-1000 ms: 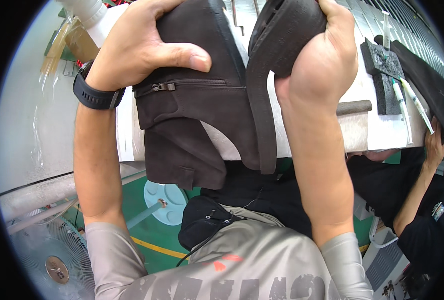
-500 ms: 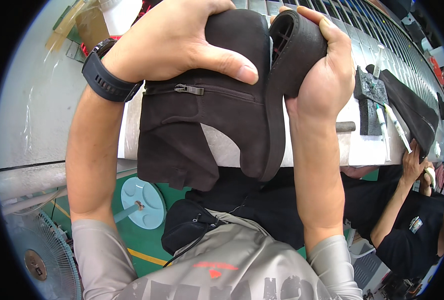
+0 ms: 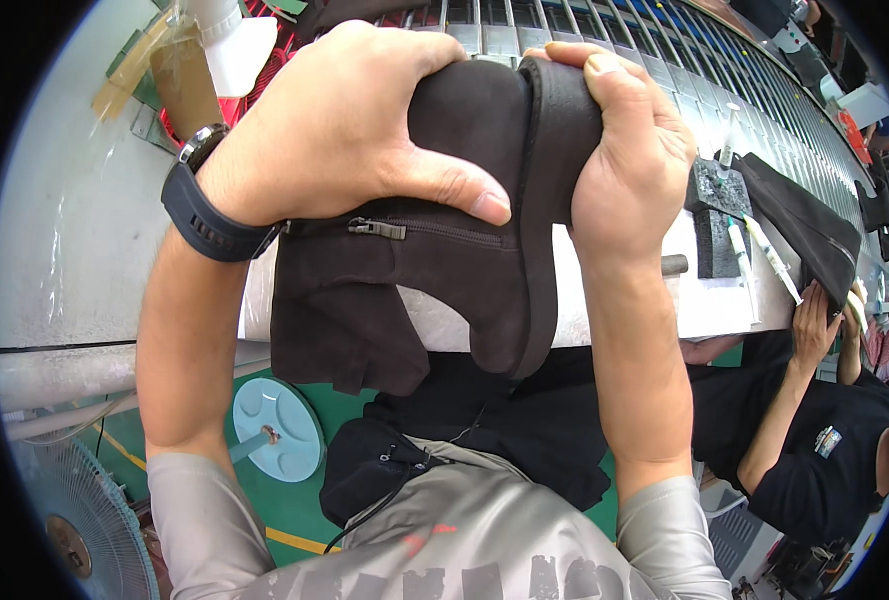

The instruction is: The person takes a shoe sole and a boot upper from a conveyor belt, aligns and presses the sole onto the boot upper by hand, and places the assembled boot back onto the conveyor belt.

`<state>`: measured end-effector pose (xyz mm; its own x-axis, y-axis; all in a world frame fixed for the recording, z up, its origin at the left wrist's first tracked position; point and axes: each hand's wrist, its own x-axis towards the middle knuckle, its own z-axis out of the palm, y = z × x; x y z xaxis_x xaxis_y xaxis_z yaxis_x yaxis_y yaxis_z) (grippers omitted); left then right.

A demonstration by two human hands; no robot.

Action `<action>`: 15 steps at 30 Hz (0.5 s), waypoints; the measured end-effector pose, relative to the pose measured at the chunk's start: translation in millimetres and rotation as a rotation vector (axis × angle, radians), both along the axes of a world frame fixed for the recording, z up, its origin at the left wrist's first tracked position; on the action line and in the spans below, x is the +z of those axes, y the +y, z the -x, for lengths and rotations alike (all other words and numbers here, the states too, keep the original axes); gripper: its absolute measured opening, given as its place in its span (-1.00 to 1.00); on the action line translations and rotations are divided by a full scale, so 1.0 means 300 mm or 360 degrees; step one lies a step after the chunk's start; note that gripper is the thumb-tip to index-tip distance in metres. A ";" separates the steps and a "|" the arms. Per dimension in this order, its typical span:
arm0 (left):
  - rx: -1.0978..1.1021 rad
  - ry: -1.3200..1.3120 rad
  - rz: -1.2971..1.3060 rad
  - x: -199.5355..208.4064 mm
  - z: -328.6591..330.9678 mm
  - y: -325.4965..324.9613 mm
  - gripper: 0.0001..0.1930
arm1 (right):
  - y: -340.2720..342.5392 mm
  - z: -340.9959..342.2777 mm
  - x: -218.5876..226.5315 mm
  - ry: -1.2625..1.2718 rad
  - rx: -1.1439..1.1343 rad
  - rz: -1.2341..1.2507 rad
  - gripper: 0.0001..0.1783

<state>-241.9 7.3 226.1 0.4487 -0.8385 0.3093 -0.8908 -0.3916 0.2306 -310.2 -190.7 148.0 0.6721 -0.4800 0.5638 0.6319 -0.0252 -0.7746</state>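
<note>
A dark brown suede boot (image 3: 440,270) lies on its side before me, its shaft folded over to the left and its toe toward me. My left hand (image 3: 350,125) grips the upper around the heel, thumb along its side above the zipper (image 3: 378,229). Wrapped around the heel of the black sole (image 3: 565,140) from the right is my right hand (image 3: 633,155), which presses it against the upper. The sole runs along the boot's bottom from heel to toe, and no clear gap shows between them.
At right, syringes (image 3: 742,255) stand in and lean on a black foam block (image 3: 720,235). Beyond, a co-worker's hand (image 3: 815,325) holds another dark boot (image 3: 805,215). A roller conveyor (image 3: 655,60) runs behind. A white bottle (image 3: 235,50), a fan (image 3: 85,510) and a blue round stool (image 3: 280,425) are at left.
The sole's heel, earlier tilted away with its hollow inside showing, has closed up against the upper. My right hand has moved left with it; boot and hands sit slightly lower in view.
</note>
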 end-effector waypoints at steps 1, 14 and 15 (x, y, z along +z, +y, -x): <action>-0.0007 -0.0011 0.0007 0.006 0.005 0.000 -0.18 | -0.002 0.003 0.003 -0.0011 -0.0007 0.0007 -0.75; 0.0010 -0.0164 0.0060 0.027 0.079 -0.002 -0.09 | 0.001 0.080 0.061 0.0104 0.0023 0.0079 -0.77; 0.0025 -0.0196 0.0062 0.028 0.087 -0.002 -0.08 | 0.001 0.090 0.066 0.0097 0.0018 0.0085 -0.77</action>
